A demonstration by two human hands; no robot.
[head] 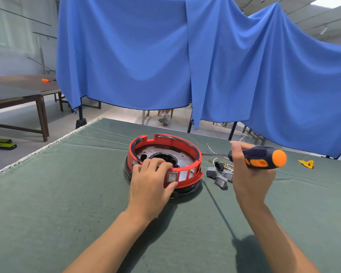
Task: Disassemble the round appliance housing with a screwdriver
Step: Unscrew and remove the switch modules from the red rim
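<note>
A round red housing (182, 143) with a black base and a metal plate inside sits on the green cloth, a little beyond the middle. My left hand (152, 180) grips its near rim, fingers hooked over the edge beside a grey switch (172, 177) set in the wall. To the right of the housing, my right hand (248, 174) holds a screwdriver (262, 156) with a dark blue and orange handle. Its thin shaft points left and reaches the housing's right rim. The tip is hard to make out.
Several loose grey switches (220, 175) and thin wires (212, 148) lie just right of the housing. A yellow plastic piece (306, 164) lies farther right. A blue curtain (185, 56) hangs beyond the green-covered table (67, 194). Brown tables (18, 95) stand at left.
</note>
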